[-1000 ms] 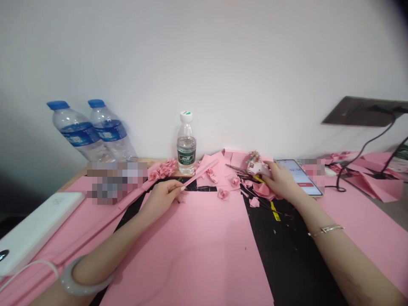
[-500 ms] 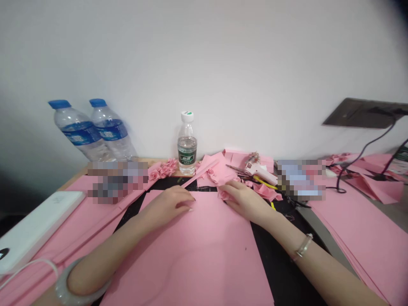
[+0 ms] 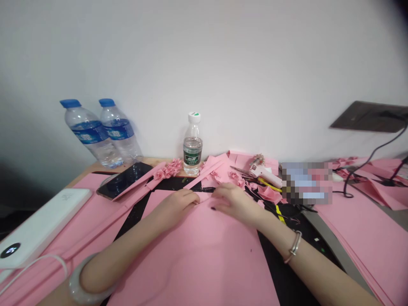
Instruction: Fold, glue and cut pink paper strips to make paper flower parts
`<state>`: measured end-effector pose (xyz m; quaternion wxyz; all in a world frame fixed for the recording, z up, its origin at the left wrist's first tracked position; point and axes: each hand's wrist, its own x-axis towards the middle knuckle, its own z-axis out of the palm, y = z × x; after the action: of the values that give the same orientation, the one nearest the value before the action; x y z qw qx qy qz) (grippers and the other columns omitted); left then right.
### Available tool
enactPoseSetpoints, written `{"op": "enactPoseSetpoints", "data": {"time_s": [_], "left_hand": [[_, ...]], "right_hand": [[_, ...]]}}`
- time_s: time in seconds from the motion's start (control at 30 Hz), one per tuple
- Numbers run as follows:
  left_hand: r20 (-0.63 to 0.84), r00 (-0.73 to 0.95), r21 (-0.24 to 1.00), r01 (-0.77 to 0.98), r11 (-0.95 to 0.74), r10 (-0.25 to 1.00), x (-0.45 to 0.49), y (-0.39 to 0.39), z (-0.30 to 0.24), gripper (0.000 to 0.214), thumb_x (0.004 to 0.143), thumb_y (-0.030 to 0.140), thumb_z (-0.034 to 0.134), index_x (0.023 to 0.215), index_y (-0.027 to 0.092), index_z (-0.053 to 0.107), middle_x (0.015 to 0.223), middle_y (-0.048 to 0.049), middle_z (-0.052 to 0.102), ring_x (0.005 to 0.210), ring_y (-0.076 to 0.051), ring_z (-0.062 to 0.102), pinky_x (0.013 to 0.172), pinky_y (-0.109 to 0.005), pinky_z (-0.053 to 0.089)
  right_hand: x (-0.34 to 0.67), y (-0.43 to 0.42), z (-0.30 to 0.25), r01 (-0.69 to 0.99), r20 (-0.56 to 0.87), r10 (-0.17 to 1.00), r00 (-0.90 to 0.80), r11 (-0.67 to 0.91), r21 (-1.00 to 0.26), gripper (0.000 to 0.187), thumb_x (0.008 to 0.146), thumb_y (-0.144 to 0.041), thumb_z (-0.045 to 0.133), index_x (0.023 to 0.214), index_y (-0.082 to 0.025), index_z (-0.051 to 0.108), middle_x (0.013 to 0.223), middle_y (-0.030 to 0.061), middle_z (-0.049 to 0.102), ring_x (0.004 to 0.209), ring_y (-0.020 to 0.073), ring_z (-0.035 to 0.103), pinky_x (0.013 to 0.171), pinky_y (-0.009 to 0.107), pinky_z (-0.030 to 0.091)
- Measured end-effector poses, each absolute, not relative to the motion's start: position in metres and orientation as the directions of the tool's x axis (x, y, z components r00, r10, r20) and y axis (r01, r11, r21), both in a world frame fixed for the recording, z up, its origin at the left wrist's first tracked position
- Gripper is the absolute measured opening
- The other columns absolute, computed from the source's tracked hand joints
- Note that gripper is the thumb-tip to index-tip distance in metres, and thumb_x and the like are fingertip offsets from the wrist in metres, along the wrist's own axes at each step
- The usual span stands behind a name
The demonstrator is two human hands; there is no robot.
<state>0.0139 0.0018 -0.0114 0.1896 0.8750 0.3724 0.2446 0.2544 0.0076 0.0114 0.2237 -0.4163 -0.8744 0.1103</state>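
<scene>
Left hand (image 3: 175, 208), right hand (image 3: 237, 205) palms down, just apart.

On the desk (image 3: 85, 167), two water bottles (image 3: 91, 131) stand left of a smaller bottle (image 3: 192, 148), with a smartphone (image 3: 124, 180) before them; a glue gun (image 3: 264, 174) lies right, behind the paper sheet (image 3: 197, 259).

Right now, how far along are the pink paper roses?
A few paper roses look finished beside the water bottle. In hand: the left hand and right hand rest on a big pink paper sheet. Left: a stack of pink sheets lies flat on the right.
</scene>
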Motion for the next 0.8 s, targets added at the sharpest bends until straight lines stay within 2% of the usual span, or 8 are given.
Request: {"op": "enactPoseSetpoints", "data": {"time_s": [0.17,0.3,0.43,0.5,0.6,0.67,0.73,0.8], "left_hand": [[0.383,0.595,0.5,0.51,-0.7,0.707,0.016,0.0,-0.011,0.023,0.095,0.015,0.043,0.091,0.019,0.065,0.092,-0.0048,0.07,0.087,-0.018,0.064,0.08,-0.03,0.052],[0.54,0.427,0.497,0.535,-0.684,0.726,0.013,0.002,-0.009,0.022,0.094,0.017,0.046,0.108,0.019,0.064,0.112,-0.0078,0.067,0.108,-0.02,0.061,0.099,-0.036,0.048],[0.528,0.351,0.503,0.603,-0.619,0.773,0.011,0.002,-0.008,0.024,0.092,0.017,0.049,0.112,0.019,0.063,0.116,-0.0083,0.066,0.113,-0.022,0.059,0.103,-0.04,0.047],[0.467,0.423,0.52,0.579,-0.628,0.777,0.011,0.002,-0.008,0.023,0.093,0.018,0.049,0.11,0.019,0.065,0.115,-0.0081,0.067,0.112,-0.021,0.061,0.101,-0.039,0.049],[0.351,0.592,0.546,0.5,-0.673,0.725,0.014,0.0,-0.011,0.028,0.093,0.018,0.051,0.117,0.02,0.065,0.123,-0.0077,0.067,0.118,-0.021,0.059,0.105,-0.038,0.048],[0.288,0.698,0.544,0.444,-0.712,0.655,0.017,-0.001,-0.015,0.035,0.094,0.017,0.05,0.126,0.02,0.061,0.134,-0.0078,0.062,0.129,-0.021,0.053,0.112,-0.039,0.041],[0.227,0.766,0.544,0.412,-0.731,0.601,0.018,-0.001,-0.019,0.04,0.094,0.014,0.047,0.133,0.02,0.057,0.142,-0.0074,0.055,0.136,-0.021,0.045,0.117,-0.041,0.034],[0.177,0.79,0.549,0.415,-0.726,0.586,0.019,0.0,-0.022,0.045,0.094,0.011,0.044,0.137,0.02,0.054,0.146,-0.0065,0.051,0.139,-0.02,0.041,0.118,-0.042,0.03]], "right_hand": [[0.245,0.003,0.007,0.68,0.267,0.782,-0.563,0.623,-0.387,0.02,0.083,-0.001,0.059,0.082,-0.018,0.07,0.082,0.0028,0.07,0.076,0.0139,0.066,0.071,0.022,0.051],[0.276,0.026,0.028,0.787,0.325,0.849,-0.417,0.516,-0.337,0.024,0.085,-0.003,0.053,0.085,-0.017,0.073,0.083,0.0072,0.071,0.078,0.0199,0.067,0.075,0.031,0.052],[0.308,0.035,0.048,0.9,0.441,0.876,-0.194,0.338,-0.275,0.039,0.087,-0.01,0.047,0.123,-0.006,0.063,0.123,0.0259,0.06,0.113,0.0373,0.059,0.095,0.055,0.045],[0.311,0.017,0.056,0.927,0.467,0.872,-0.15,0.288,-0.241,0.051,0.087,-0.02,0.056,0.136,-0.009,0.052,0.139,0.0246,0.049,0.127,0.0387,0.05,0.101,0.055,0.043],[0.295,-0.037,0.06,0.854,0.318,0.856,-0.407,0.48,-0.201,0.056,0.091,-0.032,0.056,0.144,-0.017,0.045,0.145,0.0133,0.05,0.136,0.0272,0.044,0.11,0.041,0.04],[0.281,-0.078,0.051,0.729,0.196,0.741,-0.642,0.67,-0.142,0.064,0.091,-0.038,0.056,0.149,-0.016,0.038,0.151,0.0105,0.043,0.139,0.0241,0.04,0.112,0.036,0.039],[0.276,-0.11,0.032,0.555,0.057,0.561,-0.826,0.827,-0.093,0.068,0.089,-0.041,0.058,0.15,-0.02,0.037,0.153,0.0052,0.04,0.141,0.0251,0.037,0.112,0.038,0.04],[0.285,-0.128,0.009,0.571,0.053,0.571,-0.819,0.821,-0.023,0.067,0.089,-0.04,0.057,0.149,-0.016,0.038,0.149,0.0084,0.044,0.135,0.0276,0.046,0.107,0.044,0.045]]}}
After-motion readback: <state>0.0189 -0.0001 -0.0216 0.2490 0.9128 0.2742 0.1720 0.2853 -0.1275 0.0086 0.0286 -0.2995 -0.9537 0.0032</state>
